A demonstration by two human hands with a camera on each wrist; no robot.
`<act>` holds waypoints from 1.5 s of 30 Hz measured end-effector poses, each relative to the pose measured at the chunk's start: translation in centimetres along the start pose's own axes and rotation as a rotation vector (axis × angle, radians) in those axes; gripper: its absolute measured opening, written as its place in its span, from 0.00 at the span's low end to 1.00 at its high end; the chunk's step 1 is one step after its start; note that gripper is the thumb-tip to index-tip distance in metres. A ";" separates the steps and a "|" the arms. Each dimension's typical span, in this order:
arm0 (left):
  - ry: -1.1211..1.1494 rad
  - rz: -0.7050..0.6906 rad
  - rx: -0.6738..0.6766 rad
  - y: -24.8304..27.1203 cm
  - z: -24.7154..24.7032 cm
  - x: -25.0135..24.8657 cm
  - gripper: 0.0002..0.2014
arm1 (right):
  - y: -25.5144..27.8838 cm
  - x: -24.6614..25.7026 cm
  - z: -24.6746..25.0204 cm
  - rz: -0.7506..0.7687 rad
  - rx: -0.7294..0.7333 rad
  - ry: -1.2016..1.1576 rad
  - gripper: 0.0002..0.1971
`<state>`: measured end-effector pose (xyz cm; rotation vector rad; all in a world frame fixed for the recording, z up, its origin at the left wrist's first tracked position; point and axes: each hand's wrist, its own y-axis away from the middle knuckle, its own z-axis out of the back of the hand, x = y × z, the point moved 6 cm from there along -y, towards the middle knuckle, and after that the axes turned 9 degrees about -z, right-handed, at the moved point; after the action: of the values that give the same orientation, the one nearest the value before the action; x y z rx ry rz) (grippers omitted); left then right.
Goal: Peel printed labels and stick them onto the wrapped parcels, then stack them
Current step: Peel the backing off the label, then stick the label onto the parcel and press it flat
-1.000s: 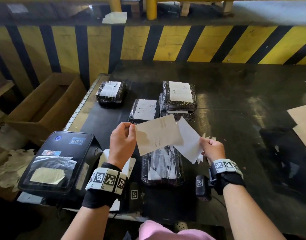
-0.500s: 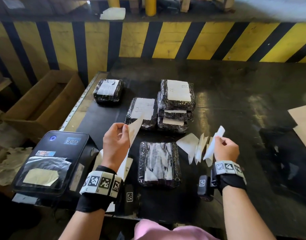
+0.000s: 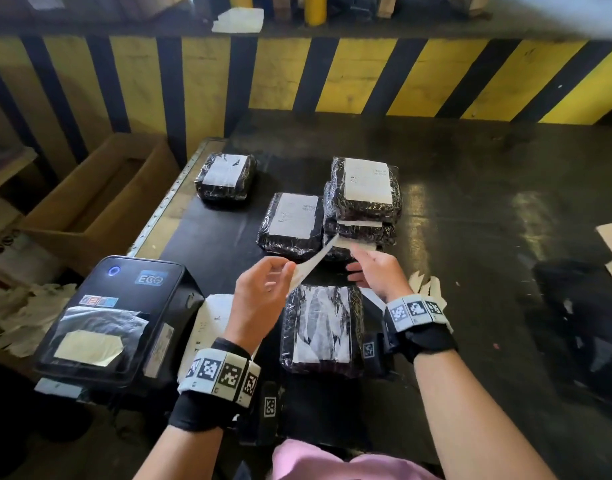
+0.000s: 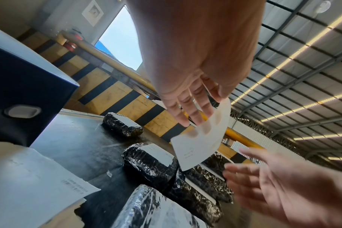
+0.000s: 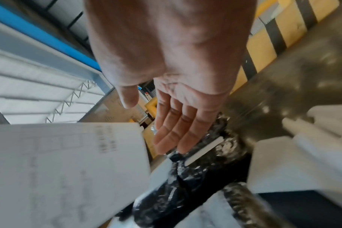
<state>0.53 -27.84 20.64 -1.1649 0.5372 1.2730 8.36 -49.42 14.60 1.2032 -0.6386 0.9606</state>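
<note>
My left hand (image 3: 286, 273) pinches one end of a peeled white label (image 3: 313, 260) and holds it in the air above the near, unlabelled black wrapped parcel (image 3: 321, 332). The left wrist view shows the fingers (image 4: 193, 114) against the label (image 4: 202, 141), which bends downward. My right hand (image 3: 355, 268) is open and empty, its straight fingers (image 5: 174, 135) reaching left toward the label's free end (image 5: 68, 169). Behind them lie a stack of labelled parcels (image 3: 365, 199), a single labelled parcel (image 3: 290, 223) and another one (image 3: 225, 176) farther left.
A black label printer (image 3: 114, 317) sits at the near left with printed labels (image 3: 211, 323) coming out beside it. Peeled backing strips (image 3: 427, 285) lie right of my right wrist. An open cardboard box (image 3: 96, 199) stands left of the table (image 3: 471, 209), and a striped barrier (image 3: 332, 74) stands behind it.
My right hand let go of the backing paper, which now lies on the strips at the right, and came left toward the label. My left hand moved the label forward over the near parcel.
</note>
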 end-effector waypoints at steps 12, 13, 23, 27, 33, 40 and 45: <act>-0.106 0.021 0.293 3.3 -2.4 1.4 0.34 | 0.2 3.8 1.5 0.172 -0.270 -0.021 0.10; -0.103 0.050 0.324 3.5 -2.4 1.7 0.40 | 0.6 4.2 1.9 0.218 -0.300 0.001 0.08; 0.111 0.345 0.352 4.7 -3.0 4.5 0.36 | 4.1 5.0 1.3 0.300 -0.166 -0.102 0.06; 0.158 0.334 0.355 4.9 -3.2 5.0 0.29 | 5.4 4.4 0.4 0.276 -0.096 -0.175 0.04; 0.187 0.327 0.308 5.7 -2.6 4.7 0.16 | 5.1 3.1 0.4 0.260 -0.145 -0.112 0.05; 0.225 0.353 0.338 6.8 -2.4 4.4 0.15 | 3.2 0.6 0.1 0.239 -0.228 0.199 0.06; 0.188 0.389 0.391 7.8 -3.2 5.2 0.18 | 2.4 -0.7 -0.4 0.225 -0.228 0.341 0.09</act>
<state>-4.36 -29.34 12.09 -0.8763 1.1414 1.3112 5.90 -49.07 15.07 0.7529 -0.5977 1.2143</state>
